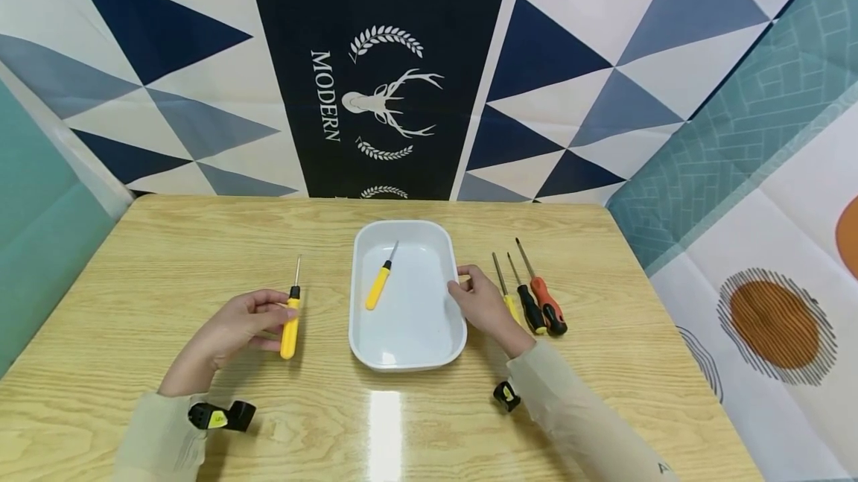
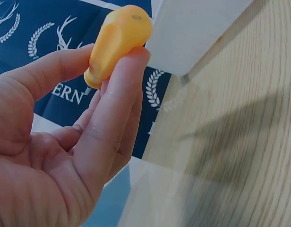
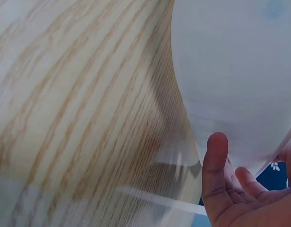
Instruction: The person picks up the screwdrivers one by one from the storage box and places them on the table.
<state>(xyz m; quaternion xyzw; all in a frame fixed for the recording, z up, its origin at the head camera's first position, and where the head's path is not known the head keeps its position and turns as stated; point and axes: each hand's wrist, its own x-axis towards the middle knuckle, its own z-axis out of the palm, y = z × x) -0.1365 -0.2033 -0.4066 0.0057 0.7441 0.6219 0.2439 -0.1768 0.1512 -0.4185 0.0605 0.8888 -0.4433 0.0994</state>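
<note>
My left hand (image 1: 234,329) pinches a yellow-handled screwdriver (image 1: 291,329) between thumb and fingers, left of the white tray (image 1: 415,318). Its thin shaft points toward the far side of the table. In the left wrist view, the rounded end of the yellow handle (image 2: 119,42) shows above the fingers. Another yellow screwdriver (image 1: 379,287) lies inside the tray, on its left side. At the tray's right rim, my right hand (image 1: 485,307) grips the edge. The right wrist view has its fingers (image 3: 215,163) against the tray's outer wall (image 3: 235,80), with the thumb at the rim.
To the right of the tray lie three screwdrivers side by side: a yellow one (image 1: 512,308), a black one (image 1: 531,311) and an orange-and-black one (image 1: 550,305). They sit close to the right forearm. A patterned cloth (image 1: 382,13) hangs behind the wooden table (image 1: 302,422).
</note>
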